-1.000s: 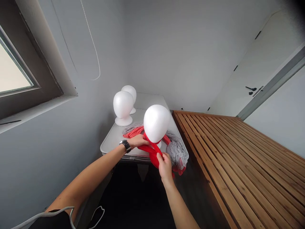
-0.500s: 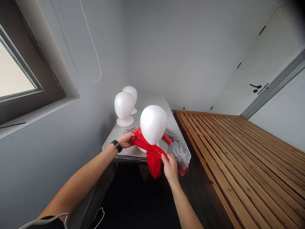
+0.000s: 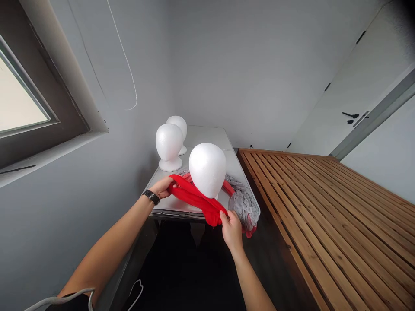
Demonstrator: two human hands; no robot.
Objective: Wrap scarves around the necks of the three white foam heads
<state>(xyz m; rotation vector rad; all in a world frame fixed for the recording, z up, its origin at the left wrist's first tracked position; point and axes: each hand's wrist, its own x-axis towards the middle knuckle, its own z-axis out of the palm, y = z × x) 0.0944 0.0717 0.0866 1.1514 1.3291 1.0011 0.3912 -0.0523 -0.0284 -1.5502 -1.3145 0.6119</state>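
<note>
A red scarf (image 3: pixel 191 196) stretches in front of the nearest white foam head (image 3: pixel 207 168), at the level of its neck. My left hand (image 3: pixel 163 187), with a black watch on the wrist, grips the scarf's left part. At the other side my right hand (image 3: pixel 231 226) pinches it between thumb and fingers, near the table's front edge. Between the hands the cloth sags in a bunched fold. Behind and to the right of the foam head lies a crumpled grey and red scarf (image 3: pixel 243 205), partly hanging over the table's edge. The foam head's base is mostly hidden by the red cloth.
Two more white foam heads, a nearer one (image 3: pixel 169 144) and a farther one (image 3: pixel 179 125), stand at the table's left side. The white table (image 3: pixel 207 134) meets the wall. A slatted wooden bed frame (image 3: pixel 317 207) runs along the right. A window (image 3: pixel 26 90) is at left.
My left hand has moved left and slightly toward me, drawing the red scarf out wider. The hanging end has risen and bunched. My right hand has stayed nearly in place.
</note>
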